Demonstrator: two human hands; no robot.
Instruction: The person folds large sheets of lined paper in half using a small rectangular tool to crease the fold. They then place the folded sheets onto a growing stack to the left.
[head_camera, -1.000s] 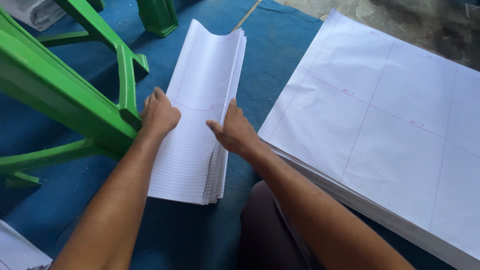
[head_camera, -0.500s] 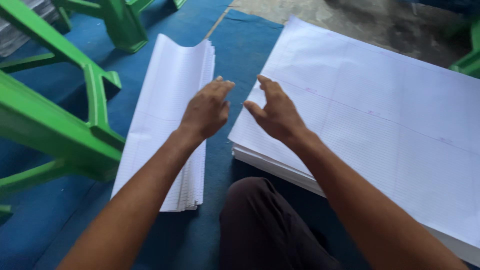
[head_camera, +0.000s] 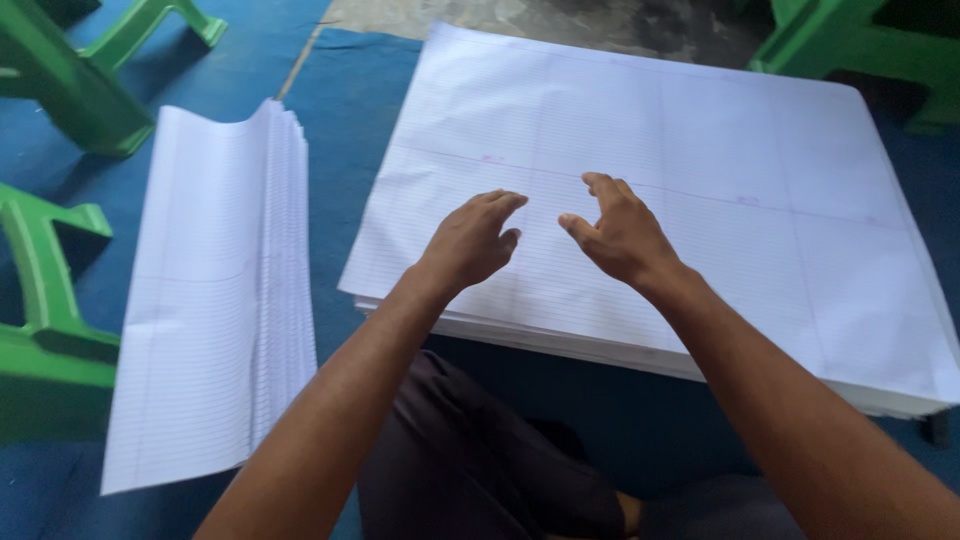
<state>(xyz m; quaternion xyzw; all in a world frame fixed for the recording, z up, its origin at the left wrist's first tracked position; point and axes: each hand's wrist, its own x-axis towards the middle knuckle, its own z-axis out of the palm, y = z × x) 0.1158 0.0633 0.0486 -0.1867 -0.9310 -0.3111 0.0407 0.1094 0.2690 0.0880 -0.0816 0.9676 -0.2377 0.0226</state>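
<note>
The big stack of ruled sheets (head_camera: 700, 180) lies flat on the blue mat (head_camera: 350, 90), right in front of your knees, and both your hands are over its near middle. Your left hand (head_camera: 472, 240) is palm down with the fingers loosely curled and a little apart, gripping nothing. Your right hand (head_camera: 622, 232) is just beside it, fingers spread and bent, thumb pointing toward the left hand, also holding nothing. Whether the fingertips actually touch the top sheet cannot be told from here.

The near edge of the stack runs from beside your left forearm toward the lower right, where the layered sheet edges show thick above the mat. Its left edge slants up to the far corner, with a strip of bare mat beside it. The far edge ends close to a patch of grey floor (head_camera: 600, 25), and the right edge nearly meets the picture's border.

Across that strip of mat, well apart from your hands, lies the narrow pile of folded sheets (head_camera: 215, 300), its layered edges facing the big stack and its far end curling upward.

Green plastic furniture legs (head_camera: 60, 330) stand just left of the narrow pile, and more green legs (head_camera: 850, 50) sit beyond the stack's far right corner.
</note>
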